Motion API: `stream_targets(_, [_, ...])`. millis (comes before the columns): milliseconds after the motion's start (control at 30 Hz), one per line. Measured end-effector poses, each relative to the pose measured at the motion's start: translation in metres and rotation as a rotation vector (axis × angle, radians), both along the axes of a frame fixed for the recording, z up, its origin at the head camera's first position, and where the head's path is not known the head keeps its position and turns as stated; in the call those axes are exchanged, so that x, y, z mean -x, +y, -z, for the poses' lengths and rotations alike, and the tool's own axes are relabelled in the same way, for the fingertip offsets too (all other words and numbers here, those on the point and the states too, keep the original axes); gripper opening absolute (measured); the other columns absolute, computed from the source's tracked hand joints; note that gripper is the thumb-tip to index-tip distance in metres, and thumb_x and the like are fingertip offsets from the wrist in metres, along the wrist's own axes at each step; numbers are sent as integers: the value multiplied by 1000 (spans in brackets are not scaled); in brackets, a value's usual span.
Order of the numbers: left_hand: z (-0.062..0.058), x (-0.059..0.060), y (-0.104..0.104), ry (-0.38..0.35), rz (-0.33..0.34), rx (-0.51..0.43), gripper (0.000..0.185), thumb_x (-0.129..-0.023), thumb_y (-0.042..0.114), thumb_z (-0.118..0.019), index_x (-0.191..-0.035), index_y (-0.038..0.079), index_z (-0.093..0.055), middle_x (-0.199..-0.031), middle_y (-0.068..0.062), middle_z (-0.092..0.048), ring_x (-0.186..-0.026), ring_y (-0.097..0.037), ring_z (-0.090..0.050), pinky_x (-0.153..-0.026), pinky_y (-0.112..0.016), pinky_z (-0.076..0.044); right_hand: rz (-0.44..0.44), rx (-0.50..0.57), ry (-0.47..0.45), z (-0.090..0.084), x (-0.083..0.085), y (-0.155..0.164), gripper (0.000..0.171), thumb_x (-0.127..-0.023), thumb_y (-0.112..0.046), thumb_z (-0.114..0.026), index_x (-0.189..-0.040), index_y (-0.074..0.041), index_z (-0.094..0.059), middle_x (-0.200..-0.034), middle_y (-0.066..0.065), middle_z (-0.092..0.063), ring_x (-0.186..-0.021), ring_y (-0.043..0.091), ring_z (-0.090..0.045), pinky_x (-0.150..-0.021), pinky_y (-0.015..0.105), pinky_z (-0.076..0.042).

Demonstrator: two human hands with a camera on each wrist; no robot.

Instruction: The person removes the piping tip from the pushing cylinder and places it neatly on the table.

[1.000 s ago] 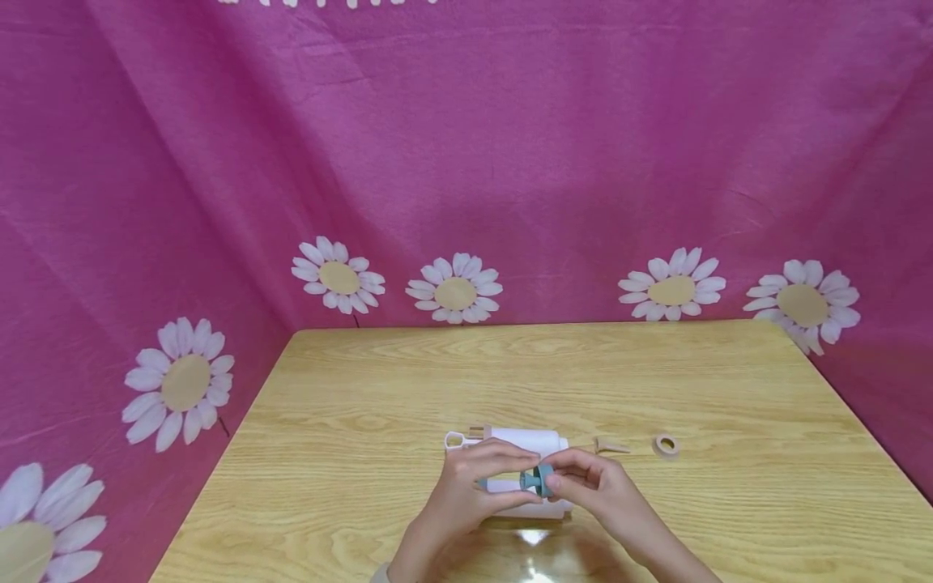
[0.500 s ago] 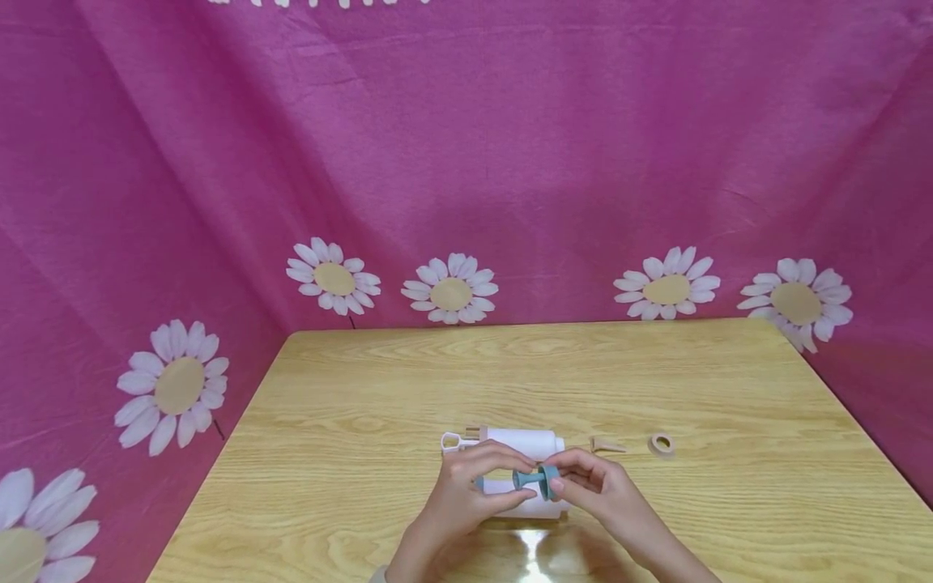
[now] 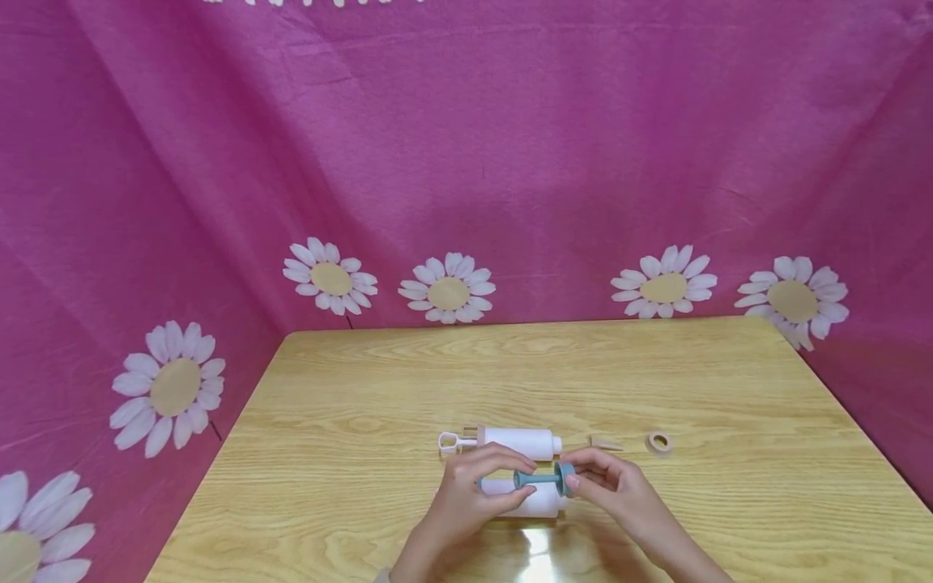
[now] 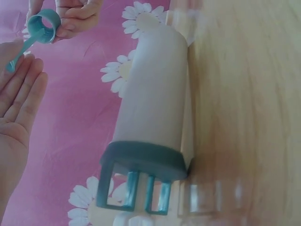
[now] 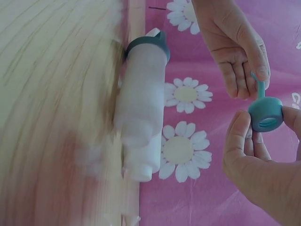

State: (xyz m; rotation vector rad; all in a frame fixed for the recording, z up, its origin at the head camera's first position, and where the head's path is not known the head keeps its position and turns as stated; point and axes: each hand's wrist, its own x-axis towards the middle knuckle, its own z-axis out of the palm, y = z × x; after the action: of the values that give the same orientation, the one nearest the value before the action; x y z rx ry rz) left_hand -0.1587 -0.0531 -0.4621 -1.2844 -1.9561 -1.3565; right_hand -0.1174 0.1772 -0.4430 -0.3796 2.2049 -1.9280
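My right hand (image 3: 619, 498) has its grip narrowed on the teal ring end of a small teal plunger piece (image 3: 543, 478), thumb and fingertips pinching the round head from either side. In the right wrist view that ring (image 5: 266, 114) sits between my thumb and forefinger, its hollow facing the camera, with the thin stem running away from my grip toward my other hand. My left hand (image 3: 466, 498) meets the far tip of that stem: the fingers are only lightly bent and the fingertips touch the rod's end. In the left wrist view the palm lies open and flat, with the stem's tip at the fingers, so I cannot tell whether there is a firm pinch there.

The teal piece hangs in the air between my two grips, lying roughly level, just above the wooden surface (image 3: 364, 389).

Directly under my grips, touching the surface, lies a white cylinder (image 3: 528, 502) with a teal cap and prongs on one end (image 4: 141, 162). Just beyond my grips lies a second white cylinder (image 3: 519, 442), with a white loop-shaped handle (image 3: 450, 441) at its left end. Further out past my right grip sit a small tan cone (image 3: 605, 444) and, beyond that, a tan ring (image 3: 659, 443), both well apart from my fingers. Pink cloth with white daisies (image 3: 446, 287) hangs behind the surface.
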Motion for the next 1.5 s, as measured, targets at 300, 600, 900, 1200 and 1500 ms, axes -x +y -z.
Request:
stream_targets(300, [8, 3, 11, 13, -7, -9, 20, -78, 4, -80, -96, 4, -71, -95, -8, -76, -90, -14, -72, -88, -19, -57, 67, -28, -54, 6, -1, 20, 35, -98, -15, -57, -124, 8, -55, -104, -12, -65, -94, 2, -65, -84, 20, -56])
stream_targets(600, [15, 2, 23, -13, -16, -13, 23, -76, 3, -81, -97, 4, -71, -96, -8, -76, -90, -16, -73, -89, -21, -57, 157, -76, -77, 10, -5, 39, 34, -99, -16, -57, -124, 7, -56, -100, -14, -67, -92, 1, -65, -83, 20, -56])
stream_targets(900, [20, 1, 36, -34, -36, 16, 24, -76, 6, -81, -99, 5, -72, -96, -6, -76, -93, -14, -72, -91, -19, -56, 199, -141, -168, 9, -6, 57, 40, -99, -25, -57, -128, 1, -55, -106, -11, -66, -95, -1, -61, -85, 23, -56])
stream_targets(1200, [22, 1, 47, -73, -42, 28, 21, -79, 10, -80, -99, 9, -73, -97, -2, -76, -95, -10, -71, -91, -19, -55, 272, -142, -204, 11, -7, 70, 41, -99, -26, -58, -129, 1, -55, -102, -19, -67, -95, -3, -62, -85, 24, -58])
stream_targets(1500, [24, 0, 66, -78, -17, 10, 18, -80, 8, -80, -97, 7, -73, -95, -3, -76, -92, -9, -72, -87, -15, -55, 314, -225, -217, 16, -7, 88, 43, -99, -33, -57, -129, -2, -56, -110, -18, -65, -96, -7, -59, -84, 22, -56])
